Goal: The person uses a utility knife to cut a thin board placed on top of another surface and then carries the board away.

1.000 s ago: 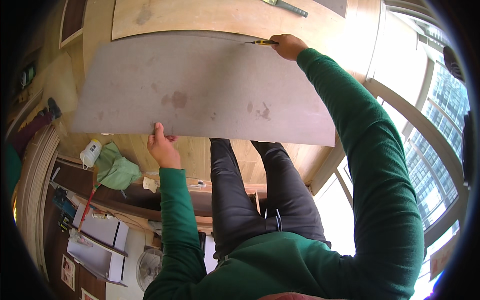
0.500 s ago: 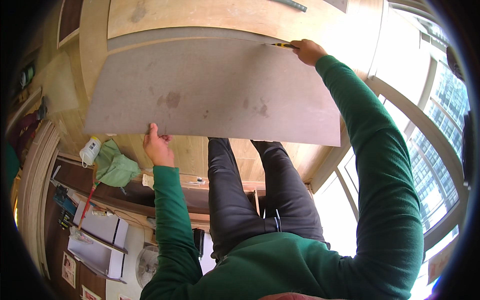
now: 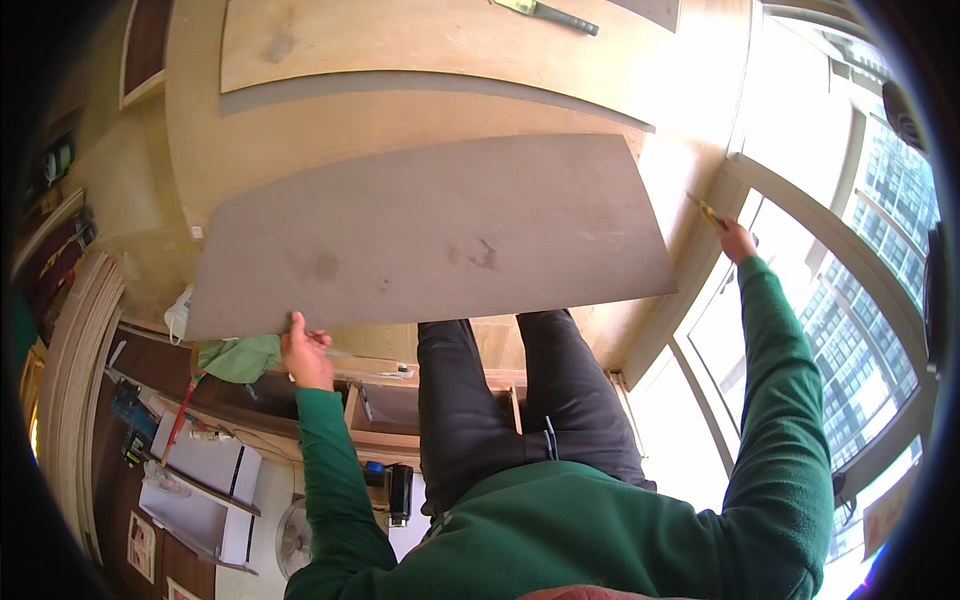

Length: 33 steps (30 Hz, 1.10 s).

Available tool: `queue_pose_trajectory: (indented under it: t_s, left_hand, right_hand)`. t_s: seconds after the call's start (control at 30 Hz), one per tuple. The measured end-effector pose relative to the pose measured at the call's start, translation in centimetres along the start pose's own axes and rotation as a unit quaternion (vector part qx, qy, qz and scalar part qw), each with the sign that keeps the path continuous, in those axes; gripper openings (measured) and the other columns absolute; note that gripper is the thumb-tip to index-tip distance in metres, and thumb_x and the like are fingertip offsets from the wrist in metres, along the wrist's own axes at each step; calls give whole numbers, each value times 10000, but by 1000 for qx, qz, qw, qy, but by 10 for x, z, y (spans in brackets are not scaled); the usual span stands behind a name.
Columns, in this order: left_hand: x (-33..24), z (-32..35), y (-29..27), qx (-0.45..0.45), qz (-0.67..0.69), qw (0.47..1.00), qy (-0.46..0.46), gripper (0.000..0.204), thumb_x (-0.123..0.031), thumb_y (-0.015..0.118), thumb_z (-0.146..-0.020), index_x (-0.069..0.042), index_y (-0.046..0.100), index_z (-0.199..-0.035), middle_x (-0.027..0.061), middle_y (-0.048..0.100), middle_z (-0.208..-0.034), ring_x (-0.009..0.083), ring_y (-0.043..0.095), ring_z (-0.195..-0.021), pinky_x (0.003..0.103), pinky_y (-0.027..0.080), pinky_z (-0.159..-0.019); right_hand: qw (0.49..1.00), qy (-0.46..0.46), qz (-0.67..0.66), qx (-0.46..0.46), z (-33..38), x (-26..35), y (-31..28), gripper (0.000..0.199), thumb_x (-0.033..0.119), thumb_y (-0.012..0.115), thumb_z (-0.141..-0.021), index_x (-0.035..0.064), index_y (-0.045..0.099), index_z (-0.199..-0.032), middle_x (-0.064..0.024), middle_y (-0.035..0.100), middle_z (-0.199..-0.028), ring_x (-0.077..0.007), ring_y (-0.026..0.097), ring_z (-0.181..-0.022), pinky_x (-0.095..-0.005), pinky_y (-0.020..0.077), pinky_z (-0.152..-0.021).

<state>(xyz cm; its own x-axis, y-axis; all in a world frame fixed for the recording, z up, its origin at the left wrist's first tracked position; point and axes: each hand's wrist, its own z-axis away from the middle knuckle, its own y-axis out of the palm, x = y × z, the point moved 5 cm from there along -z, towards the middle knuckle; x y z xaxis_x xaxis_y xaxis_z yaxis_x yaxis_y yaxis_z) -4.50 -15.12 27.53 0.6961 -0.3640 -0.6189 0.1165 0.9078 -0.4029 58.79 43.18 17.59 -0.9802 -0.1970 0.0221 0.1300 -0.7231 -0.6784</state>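
A large grey-brown sheet point(image 3: 430, 225) with dark stains lies across the space in front of my legs. My left hand point(image 3: 307, 357) holds its near edge toward the left corner, thumb on top and fingers under it. Out to the right, apart from the sheet, my right hand point(image 3: 737, 241) is closed around a yellow and black utility knife point(image 3: 708, 212), whose tip points up and left. Beyond the sheet lies a pale plywood board point(image 3: 420, 45) with another grey sheet showing along its near edge.
On the plywood rests a tool with a dark handle point(image 3: 565, 19), partly cut off by the view. At the left, a green cloth point(image 3: 240, 358) and a white container point(image 3: 178, 315) are partly under the sheet. Large windows point(image 3: 790, 290) line the right. Stacked boards point(image 3: 70, 380) stand far left.
The sheet has come toward me, leaving a wider gap to the board beyond, and my left hand came with it. My right hand has swung off its far edge to the right, knife still held.
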Motion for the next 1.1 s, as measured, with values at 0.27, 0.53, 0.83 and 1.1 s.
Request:
queue_pose_trajectory:
  t_s: [0.27,0.53,0.83,1.1]
  left_hand:
    - [20,50,-22,49,-14,996,-78,292,-239,724,-872,-86,518,-731,20,494,-602,138,477,-489,287,392,-467]
    - [4,124,-26,52,-17,990,-131,256,-194,706,-872,-107,523,-715,-6,458,-585,129,440,-483,290,348,-446]
    - [-53,199,-29,94,69,984,-134,236,-219,706,-872,-91,556,-743,19,483,-600,140,458,-513,288,362,-470]
    - [-109,260,-73,116,138,977,-111,261,-262,679,-882,-72,564,-744,42,498,-583,166,475,-502,300,389,-493]
  right_hand:
    - [925,230,-284,107,146,-67,109,283,245,563,-970,67,640,-1176,-46,578,-692,-152,550,-508,-323,445,-425]
    - [858,293,-356,228,291,-15,189,271,183,611,-949,144,639,-1216,-15,540,-616,-150,502,-449,-334,406,-380]
    - [856,198,-423,224,311,43,132,250,204,573,-962,58,627,-1157,-55,584,-695,-167,552,-486,-332,452,-416]
    - [893,128,-390,185,286,58,49,239,199,535,-975,53,621,-1143,-46,564,-691,-164,533,-482,-329,438,-412]
